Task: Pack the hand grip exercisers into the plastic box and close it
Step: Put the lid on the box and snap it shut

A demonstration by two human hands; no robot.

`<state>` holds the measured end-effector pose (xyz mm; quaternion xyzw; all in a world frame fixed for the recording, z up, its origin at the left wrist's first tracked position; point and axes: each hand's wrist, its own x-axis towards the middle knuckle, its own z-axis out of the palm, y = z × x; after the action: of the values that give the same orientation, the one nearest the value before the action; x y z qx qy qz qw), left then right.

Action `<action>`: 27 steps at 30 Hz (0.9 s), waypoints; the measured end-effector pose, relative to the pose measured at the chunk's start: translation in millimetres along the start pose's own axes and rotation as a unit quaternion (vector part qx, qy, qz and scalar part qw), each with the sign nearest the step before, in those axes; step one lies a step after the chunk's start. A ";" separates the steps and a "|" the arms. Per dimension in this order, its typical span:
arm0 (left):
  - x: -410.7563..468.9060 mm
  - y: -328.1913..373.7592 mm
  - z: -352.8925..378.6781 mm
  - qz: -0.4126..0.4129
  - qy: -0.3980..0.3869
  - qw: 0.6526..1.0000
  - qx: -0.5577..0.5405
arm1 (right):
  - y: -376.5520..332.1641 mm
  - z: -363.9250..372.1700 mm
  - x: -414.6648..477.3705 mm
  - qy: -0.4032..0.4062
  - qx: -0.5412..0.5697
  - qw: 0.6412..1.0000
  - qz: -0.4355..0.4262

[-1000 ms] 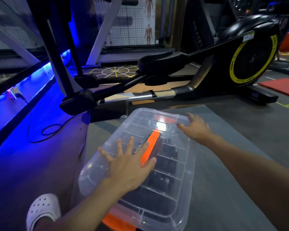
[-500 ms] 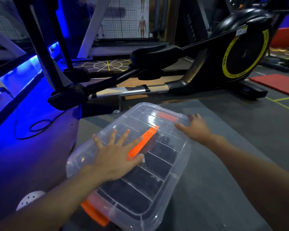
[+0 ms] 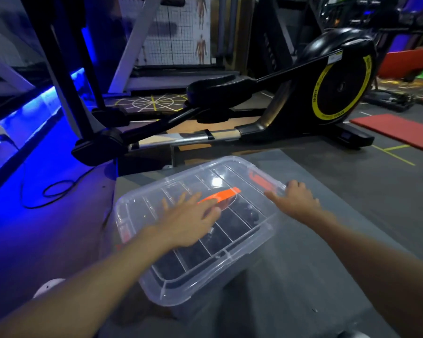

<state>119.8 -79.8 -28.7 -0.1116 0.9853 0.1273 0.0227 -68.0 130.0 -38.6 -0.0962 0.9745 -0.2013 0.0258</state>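
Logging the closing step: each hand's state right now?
Left hand: open, pressed flat on the lid.
Right hand: on the lid's far corner, fingers bent over its edge; grip cannot be told.

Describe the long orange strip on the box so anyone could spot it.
Before the yellow-ringed black elliptical trainer sits a clear plastic box. At its lid's middle, by the left hand, lies a long orange strip; other orange pieces sit at the box's ends.

I see the exercisers (image 3: 249, 213) only as dark blurs through the lid (image 3: 154, 191); fingertips of the right hand (image 3: 296, 201) vanish over the far rim.
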 end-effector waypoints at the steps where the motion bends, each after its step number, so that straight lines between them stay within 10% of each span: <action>1: -7.0 13.0 6.0 0.004 0.008 1.000 -0.017 | -2.4 -3.0 5.8 -0.027 0.051 0.998 -0.002; 27: -13.7 16.9 -3.0 0.099 -0.040 0.994 0.002 | 28.8 -2.8 -97.7 0.041 0.182 0.982 -0.013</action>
<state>129.3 -61.7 -20.6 -0.0084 0.9900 0.1316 0.0496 22.3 176.3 -46.4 -0.0938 0.9205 -0.3793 0.0001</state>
